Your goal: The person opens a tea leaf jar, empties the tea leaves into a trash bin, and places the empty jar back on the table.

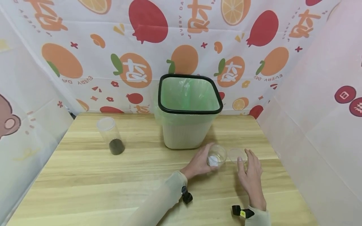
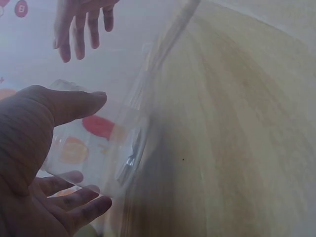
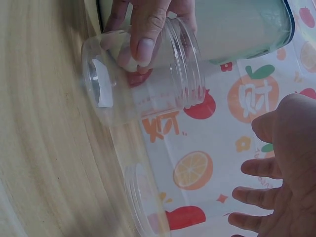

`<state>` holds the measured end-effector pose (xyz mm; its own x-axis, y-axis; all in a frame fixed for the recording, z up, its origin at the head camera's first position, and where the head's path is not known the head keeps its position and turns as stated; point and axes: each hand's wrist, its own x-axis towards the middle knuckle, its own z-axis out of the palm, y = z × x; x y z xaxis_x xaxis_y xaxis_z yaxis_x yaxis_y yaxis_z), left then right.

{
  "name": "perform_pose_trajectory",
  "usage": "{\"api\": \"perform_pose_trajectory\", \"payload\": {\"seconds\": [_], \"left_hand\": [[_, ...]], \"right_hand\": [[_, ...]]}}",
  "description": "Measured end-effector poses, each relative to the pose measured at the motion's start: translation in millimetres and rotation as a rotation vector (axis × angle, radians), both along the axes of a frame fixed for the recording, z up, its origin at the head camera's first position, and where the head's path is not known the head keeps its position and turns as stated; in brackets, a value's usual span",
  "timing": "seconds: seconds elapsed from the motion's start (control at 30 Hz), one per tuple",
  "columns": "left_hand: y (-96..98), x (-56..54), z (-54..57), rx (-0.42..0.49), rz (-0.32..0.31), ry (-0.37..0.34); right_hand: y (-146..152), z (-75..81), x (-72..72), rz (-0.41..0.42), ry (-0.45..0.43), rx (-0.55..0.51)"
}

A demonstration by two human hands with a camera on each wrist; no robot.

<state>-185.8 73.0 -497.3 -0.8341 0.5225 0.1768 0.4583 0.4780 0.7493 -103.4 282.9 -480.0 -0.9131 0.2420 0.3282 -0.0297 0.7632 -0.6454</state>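
Fruit-printed cloth [image 1: 169,55] backs the wood-grain bench [image 1: 113,188], where the left hand [image 1: 200,161] grasps a clear, open-topped jar [image 1: 218,153] around its side. Likely light, stiff, slippery plastic, it should grip best mid-wall. The right hand [image 1: 251,172], fingers loose, is beside a clear lid [image 1: 234,154]. A lined bin [image 1: 185,131] blocks behind; a dark-filled canister [image 1: 110,135] stands well left.

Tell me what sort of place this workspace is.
Probably a makeshift tabletop booth indoors: printed sheets screen three sides of a wood-grain table, and a bag-lined trash bin stands right on the tabletop.
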Motion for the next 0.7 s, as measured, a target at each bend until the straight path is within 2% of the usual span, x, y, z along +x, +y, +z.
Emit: {"api": "perform_pose_trajectory", "payload": {"seconds": [0.47,0.7], "left_hand": [[-0.3,5.5,0.5,0.009,0.004,-0.023],[-18.0,13.5,7.5,0.030,0.000,-0.032]], "right_hand": [[3.5,0.7,2.6,-0.008,-0.008,-0.007],[3.6,4.9,-0.6,0.025,0.089,-0.001]]}}
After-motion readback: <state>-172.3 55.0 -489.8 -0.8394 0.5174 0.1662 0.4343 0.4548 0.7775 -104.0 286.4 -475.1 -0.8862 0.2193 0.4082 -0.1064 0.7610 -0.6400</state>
